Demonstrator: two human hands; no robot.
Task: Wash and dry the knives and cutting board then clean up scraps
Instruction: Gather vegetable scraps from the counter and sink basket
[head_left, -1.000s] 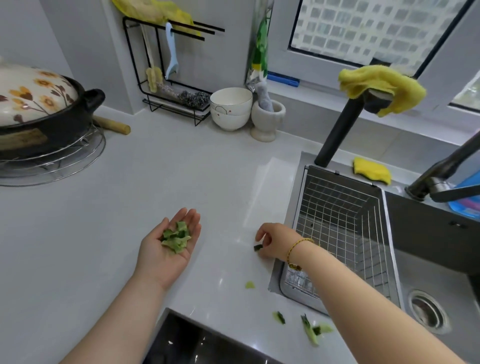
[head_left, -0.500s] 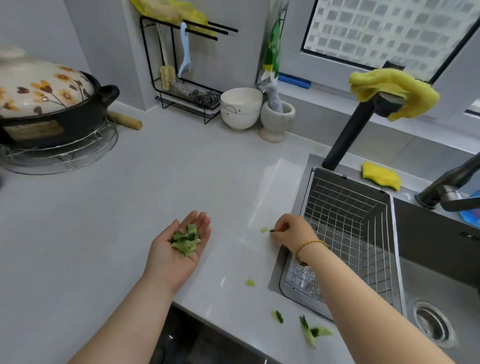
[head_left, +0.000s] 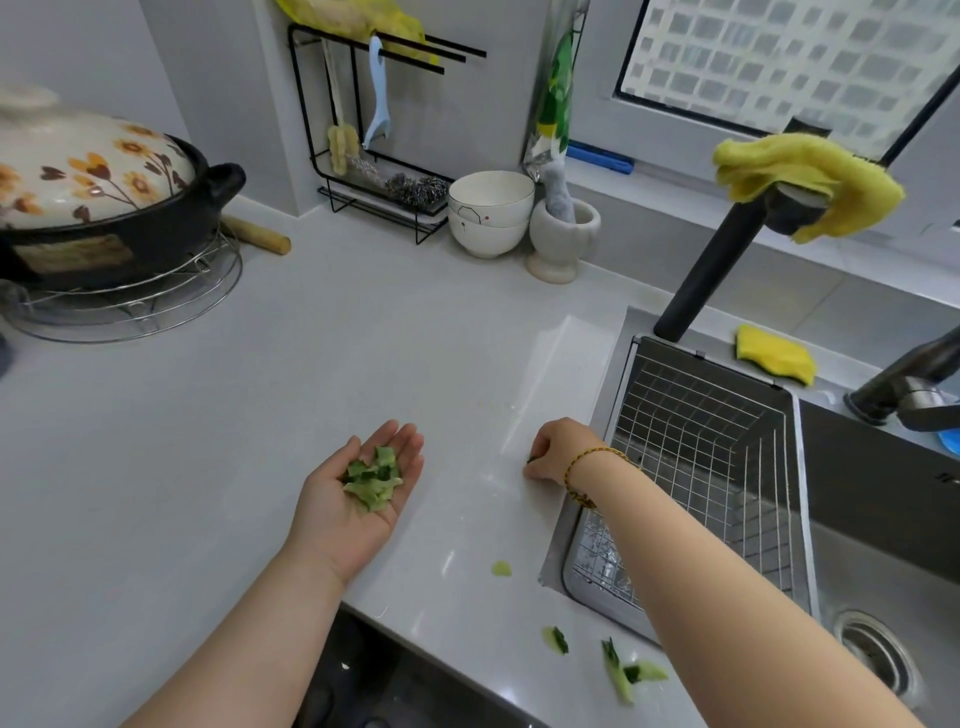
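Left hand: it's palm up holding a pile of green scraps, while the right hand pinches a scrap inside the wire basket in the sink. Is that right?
Not quite. In the head view the right hand pinches its scrap on the countertop, just left of the wire basket, not inside it. The rest stands: the left hand is palm up with a pile of green scraps.

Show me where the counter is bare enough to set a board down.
Widest bare patch: counter between pot, bowls and left hand. Crowded: back wall by rack and mortar; front edge near sink, where scraps lie.
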